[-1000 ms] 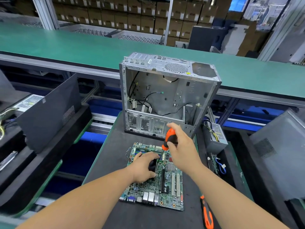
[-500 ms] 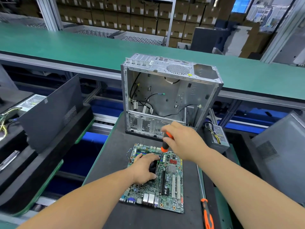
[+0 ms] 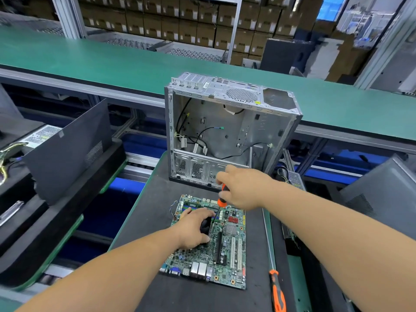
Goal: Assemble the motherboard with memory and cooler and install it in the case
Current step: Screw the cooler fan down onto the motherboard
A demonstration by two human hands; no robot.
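Note:
A green motherboard lies flat on the dark work mat in front of me. My left hand sits on the board and grips the black cooler, which it mostly hides. My right hand holds an orange-and-black screwdriver upright, its shaft running down to the board beside the cooler. Behind the board stands the open grey metal case, its open side facing me, loose cables hanging inside.
A second orange-handled screwdriver lies at the mat's right edge. A power supply sits right of the case. Dark side panels lean at left and right. A green conveyor belt runs behind.
My right hand has turned over the screwdriver handle, covering more of it. The left hand stays on the cooler. The view shifted slightly.

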